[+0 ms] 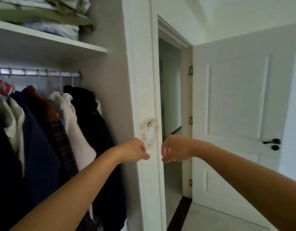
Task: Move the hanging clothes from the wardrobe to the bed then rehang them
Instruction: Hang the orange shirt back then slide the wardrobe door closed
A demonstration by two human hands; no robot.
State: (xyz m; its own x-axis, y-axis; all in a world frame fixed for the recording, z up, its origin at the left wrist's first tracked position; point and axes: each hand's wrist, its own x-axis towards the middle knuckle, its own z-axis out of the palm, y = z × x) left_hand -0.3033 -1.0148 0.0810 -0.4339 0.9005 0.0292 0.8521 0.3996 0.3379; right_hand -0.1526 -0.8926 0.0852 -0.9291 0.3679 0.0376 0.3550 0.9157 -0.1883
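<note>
Several garments hang from a metal rail (35, 72) inside the open wardrobe on the left: a black coat (94, 117) at the right end, then a white top (74, 124), a brown and plaid shirt (49, 114) and a navy piece (35, 139). My left hand (135, 150) and my right hand (175, 150) are held out in front of the white wardrobe side panel (144, 80), both curled into loose fists with nothing in them. They face each other a short gap apart, to the right of the clothes and not touching them.
A shelf (60, 40) above the rail carries folded green and pale bedding (44, 15). A worn patch with a small fitting (149, 129) marks the panel edge. On the right, a white room door (235, 114) with a black handle (272, 142) stands open onto a hallway.
</note>
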